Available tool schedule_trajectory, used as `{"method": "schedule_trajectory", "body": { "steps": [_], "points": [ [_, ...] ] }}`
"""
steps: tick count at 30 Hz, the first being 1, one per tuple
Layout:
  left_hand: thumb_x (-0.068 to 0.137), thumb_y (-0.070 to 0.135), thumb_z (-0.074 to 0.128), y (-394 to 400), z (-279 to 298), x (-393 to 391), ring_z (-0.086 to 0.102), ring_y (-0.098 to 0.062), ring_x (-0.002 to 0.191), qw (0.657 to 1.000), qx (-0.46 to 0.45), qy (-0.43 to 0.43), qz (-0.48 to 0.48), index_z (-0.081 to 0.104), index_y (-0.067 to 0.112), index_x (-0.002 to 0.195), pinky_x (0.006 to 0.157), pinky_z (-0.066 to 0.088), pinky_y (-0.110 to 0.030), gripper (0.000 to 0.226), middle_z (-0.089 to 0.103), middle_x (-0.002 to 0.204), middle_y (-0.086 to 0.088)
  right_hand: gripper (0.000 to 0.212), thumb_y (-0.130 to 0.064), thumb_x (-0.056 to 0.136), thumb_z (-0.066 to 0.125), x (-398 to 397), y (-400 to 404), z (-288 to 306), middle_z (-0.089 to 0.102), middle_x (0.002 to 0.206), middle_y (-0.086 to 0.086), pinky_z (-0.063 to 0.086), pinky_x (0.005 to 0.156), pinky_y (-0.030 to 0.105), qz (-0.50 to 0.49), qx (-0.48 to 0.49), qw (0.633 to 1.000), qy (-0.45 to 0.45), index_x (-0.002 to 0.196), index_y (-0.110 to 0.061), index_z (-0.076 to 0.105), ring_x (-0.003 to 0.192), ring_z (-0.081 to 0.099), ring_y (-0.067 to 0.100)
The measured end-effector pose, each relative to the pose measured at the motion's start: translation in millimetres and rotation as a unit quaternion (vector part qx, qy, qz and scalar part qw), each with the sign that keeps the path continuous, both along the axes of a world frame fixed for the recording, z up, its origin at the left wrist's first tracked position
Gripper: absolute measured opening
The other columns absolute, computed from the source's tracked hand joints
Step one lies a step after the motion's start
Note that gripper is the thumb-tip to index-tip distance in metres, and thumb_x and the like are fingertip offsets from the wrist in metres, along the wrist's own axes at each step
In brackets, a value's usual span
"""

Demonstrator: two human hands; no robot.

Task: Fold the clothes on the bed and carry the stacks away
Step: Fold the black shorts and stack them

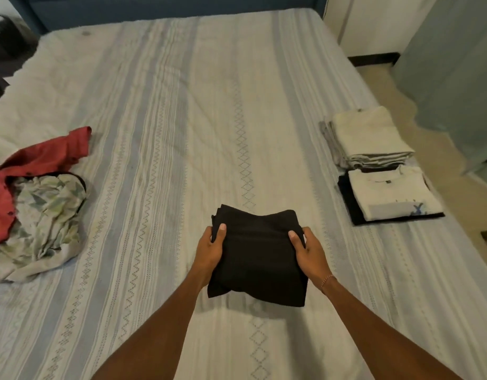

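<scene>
A folded black garment [260,253] is held just above the striped bed [160,127], casting a shadow under its near edge. My left hand [211,249] grips its left side, thumb on top and fingers underneath. My right hand [308,249] grips the right side the same way. At the left edge of the bed lie an unfolded red shirt [36,163] and a crumpled leaf-print garment [42,218]. Two folded stacks sit at the right edge: a cream and grey stack [369,138], and nearer, a white printed shirt on dark clothes [391,197].
A blue headboard [165,6] runs along the far side. A dark object [9,39] stands at the far left corner. Beige floor [439,171] and a pale grey cabinet [461,78] lie to the right of the bed.
</scene>
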State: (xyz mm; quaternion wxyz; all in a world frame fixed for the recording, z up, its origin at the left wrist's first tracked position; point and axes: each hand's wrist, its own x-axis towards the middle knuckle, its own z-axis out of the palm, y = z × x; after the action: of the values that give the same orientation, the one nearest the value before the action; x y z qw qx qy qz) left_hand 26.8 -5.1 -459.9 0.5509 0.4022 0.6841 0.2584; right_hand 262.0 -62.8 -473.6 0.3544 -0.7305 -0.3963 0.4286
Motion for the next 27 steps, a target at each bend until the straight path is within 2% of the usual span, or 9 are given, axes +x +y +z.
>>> {"method": "schedule_trajectory", "body": {
  "steps": [4,6,9,12,15,19,22,24,27],
  "points": [
    [0.101,0.058,0.042,24.7,31.8,62.6,0.06,-0.017,0.106,0.999,0.023,-0.025,-0.016,0.05,0.024,0.13,0.096,0.052,-0.038,0.045,0.059,0.127,0.0,0.028,-0.046,0.103,0.048,59.2,23.1,35.8,0.063,0.107,-0.01,0.05,0.082,0.022,-0.032,0.043,0.998,0.015,0.114,-0.021,0.056,0.1,0.061,0.004],
    [0.1,0.059,0.043,37.6,40.8,95.9,0.061,-0.016,0.106,0.999,0.034,-0.037,-0.02,0.05,0.026,0.127,0.094,0.052,-0.036,0.043,0.059,0.128,-0.001,0.028,-0.046,0.103,0.047,95.0,36.6,45.8,0.064,0.112,-0.012,0.05,0.086,0.023,-0.041,0.054,0.997,0.036,0.117,-0.024,0.057,0.106,0.061,0.005],
    [0.098,0.063,0.04,73.0,58.0,162.3,0.056,-0.026,0.126,0.998,0.05,-0.045,-0.018,0.039,0.022,0.147,0.108,0.048,-0.047,0.064,0.053,0.141,-0.002,0.034,-0.047,0.104,0.045,160.9,72.3,61.0,0.064,0.122,-0.007,0.05,0.101,0.034,-0.039,0.072,0.996,0.047,0.124,-0.023,0.057,0.115,0.061,0.011],
    [0.098,0.064,0.036,97.6,61.6,212.3,0.054,-0.025,0.129,0.997,0.062,-0.033,-0.028,0.037,0.024,0.147,0.11,0.046,-0.047,0.064,0.05,0.144,0.001,0.038,-0.044,0.105,0.041,208.2,91.9,69.9,0.058,0.129,-0.008,0.044,0.105,0.033,-0.035,0.069,0.996,0.044,0.136,-0.023,0.051,0.121,0.054,0.013],
    [0.097,0.066,0.034,132.9,60.9,282.3,0.056,-0.022,0.124,0.995,0.088,-0.01,-0.056,0.041,0.025,0.137,0.11,0.046,-0.046,0.058,0.053,0.14,-0.001,0.043,-0.045,0.106,0.038,277.5,121.1,69.5,0.059,0.127,-0.008,0.045,0.098,0.029,-0.024,0.081,0.996,-0.023,0.141,-0.023,0.049,0.118,0.057,0.014],
    [0.099,0.065,0.029,170.0,52.9,353.4,0.059,-0.024,0.117,0.989,0.111,0.031,-0.097,0.041,0.025,0.136,0.107,0.047,-0.046,0.056,0.057,0.131,0.0,0.032,-0.044,0.107,0.034,349.6,157.9,66.1,0.066,0.097,-0.007,0.045,0.067,0.022,0.004,0.107,0.984,-0.143,0.126,-0.026,0.052,0.082,0.062,0.01],
    [0.101,0.062,0.027,199.3,50.2,397.1,0.059,-0.019,0.104,0.984,0.138,0.048,-0.102,0.042,0.025,0.131,0.102,0.048,-0.041,0.05,0.057,0.119,0.003,0.031,-0.041,0.107,0.034,394.0,193.4,62.1,0.067,0.093,0.004,0.043,0.067,0.031,-0.006,0.115,0.975,-0.189,0.124,-0.022,0.052,0.079,0.063,0.023],
    [0.101,0.061,0.026,223.9,44.9,423.6,0.061,-0.023,0.107,0.982,0.15,0.059,-0.103,0.042,0.024,0.132,0.104,0.048,-0.044,0.051,0.058,0.118,0.002,0.03,-0.041,0.108,0.034,421.8,222.3,53.3,0.069,0.092,0.008,0.044,0.069,0.033,-0.013,0.121,0.972,-0.202,0.123,-0.022,0.052,0.081,0.065,0.03],
    [0.102,0.061,0.027,261.6,34.0,452.4,0.063,-0.028,0.108,0.98,0.16,0.076,-0.091,0.043,0.022,0.133,0.103,0.049,-0.049,0.052,0.063,0.122,-0.006,0.029,-0.042,0.108,0.034,450.4,262.9,42.0,0.069,0.09,0.01,0.045,0.07,0.034,-0.014,0.123,0.969,-0.214,0.122,-0.024,0.052,0.078,0.063,0.028]
  ]
}}
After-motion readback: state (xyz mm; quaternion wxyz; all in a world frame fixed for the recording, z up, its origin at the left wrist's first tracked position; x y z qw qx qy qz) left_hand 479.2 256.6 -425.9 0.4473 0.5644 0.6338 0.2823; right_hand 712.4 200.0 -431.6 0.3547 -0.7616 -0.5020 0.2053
